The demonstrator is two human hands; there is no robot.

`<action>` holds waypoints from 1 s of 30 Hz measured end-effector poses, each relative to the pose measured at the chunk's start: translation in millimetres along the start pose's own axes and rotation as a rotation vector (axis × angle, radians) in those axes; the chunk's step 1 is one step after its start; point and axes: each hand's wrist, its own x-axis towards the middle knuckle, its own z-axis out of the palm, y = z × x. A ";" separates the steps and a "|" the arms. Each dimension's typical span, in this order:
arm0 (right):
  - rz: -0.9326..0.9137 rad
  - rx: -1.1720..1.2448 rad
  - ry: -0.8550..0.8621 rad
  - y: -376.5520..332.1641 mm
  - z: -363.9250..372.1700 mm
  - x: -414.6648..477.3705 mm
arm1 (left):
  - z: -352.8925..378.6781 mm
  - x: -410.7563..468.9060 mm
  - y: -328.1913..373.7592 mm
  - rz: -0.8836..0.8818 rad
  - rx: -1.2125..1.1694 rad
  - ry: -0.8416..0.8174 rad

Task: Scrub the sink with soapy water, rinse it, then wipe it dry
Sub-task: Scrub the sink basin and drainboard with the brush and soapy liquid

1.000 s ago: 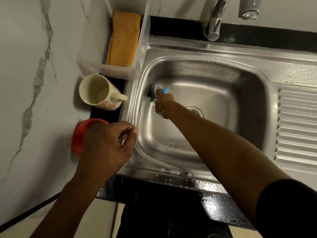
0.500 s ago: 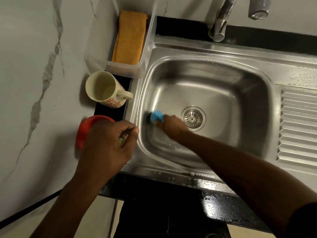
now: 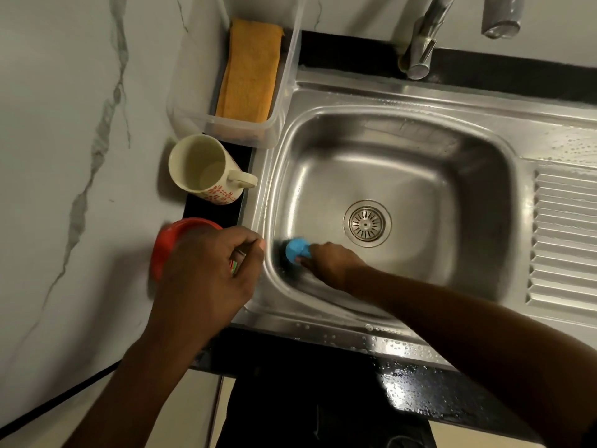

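— What is clasped in the right grip (image 3: 329, 261)?
— A round blue plastic scrubber (image 3: 295, 250), held against the near left wall of the stainless steel sink (image 3: 420, 101).
— And the left grip (image 3: 210, 270)?
— Curled over a round red bowl (image 3: 161, 247); whether anything is held cannot be told.

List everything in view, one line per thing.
sink: one, steel, centre, rim wet
drain: one, steel, basin floor
tap: one, steel, behind sink
tub: one, clear, left of sink, at back
cloth: one, orange, in tub
mug: one, cream with red pattern, in front of tub
bowl: one, red, in front of mug
scrubber: one, blue, basin's left side
counter: one, black, around sink
left hand: one, fingers curled, over bowl
right hand: one, grips scrubber
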 end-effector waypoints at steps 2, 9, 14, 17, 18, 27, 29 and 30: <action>-0.030 -0.121 -0.033 3.4 -6.3 1.6 | -0.6 0.7 -1.3 -0.006 0.000 -0.006; 0.178 0.193 0.371 -4.9 -85.7 78.7 | -3.1 -1.3 -1.6 -0.005 0.012 -0.009; 0.212 0.511 0.287 -11.8 -74.9 77.8 | -3.0 -6.2 -1.3 -0.030 0.004 0.005; 0.325 0.953 -0.032 -21.7 -42.6 35.6 | -3.8 -5.7 0.4 -0.008 0.048 -0.002; 0.350 1.069 -0.160 -22.8 -34.6 17.9 | -4.9 -5.0 1.6 -0.001 0.050 -0.004; 0.232 1.362 -0.148 -43.7 -106.1 -8.0 | -4.6 -3.9 11.0 0.061 0.059 -0.024; 0.300 1.359 -0.141 -46.3 -99.0 -4.6 | -3.8 -5.9 13.7 0.067 0.048 -0.023; 0.339 1.373 -0.170 -47.1 -87.8 -6.2 | -3.3 -6.9 14.1 0.066 0.037 -0.022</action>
